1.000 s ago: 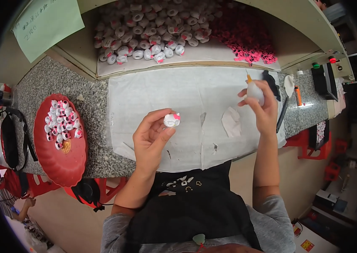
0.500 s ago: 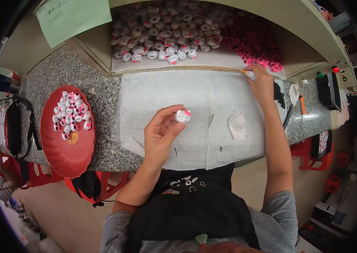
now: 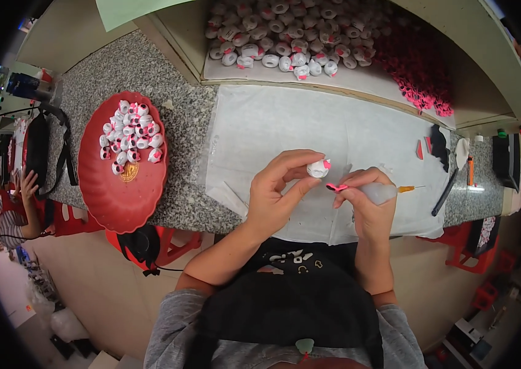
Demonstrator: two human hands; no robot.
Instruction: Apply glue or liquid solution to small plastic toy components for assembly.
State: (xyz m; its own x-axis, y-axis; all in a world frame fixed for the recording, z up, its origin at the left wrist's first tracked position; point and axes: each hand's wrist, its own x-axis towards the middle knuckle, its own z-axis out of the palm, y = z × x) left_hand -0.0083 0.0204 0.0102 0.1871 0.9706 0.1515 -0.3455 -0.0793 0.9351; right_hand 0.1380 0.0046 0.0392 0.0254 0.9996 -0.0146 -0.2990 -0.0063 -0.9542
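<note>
Between thumb and fingertips, my left hand [image 3: 276, 198] pinches a small white figurine head [image 3: 318, 168] with a pink bow. Close on its right, my right hand [image 3: 372, 212] pinches a tiny pink-and-black piece [image 3: 336, 187], shaped like little glasses. The same hand holds a translucent squeeze bottle [image 3: 380, 194] in its grip; the bottle's orange needle tip [image 3: 406, 189] points right. Head and pink piece are apart. Both hands are above a white paper sheet [image 3: 273, 123]. On the left, a red scalloped plate [image 3: 110, 209] bears several white heads [image 3: 130, 130] with pink-and-black pieces on them.
A shelf compartment at the back holds a heap of white heads [image 3: 291, 37] and, to its right, a pile of pink pieces [image 3: 417, 74]. Black scraps [image 3: 438, 149] and an orange pen-like tool [image 3: 471, 171] lie at the right. Another person's hand [image 3: 25, 184] shows at far left.
My right hand has come from the front of the pink pile to beside my left hand, with a pink-and-black piece now in its fingertips. The view has shifted, and the other person has appeared.
</note>
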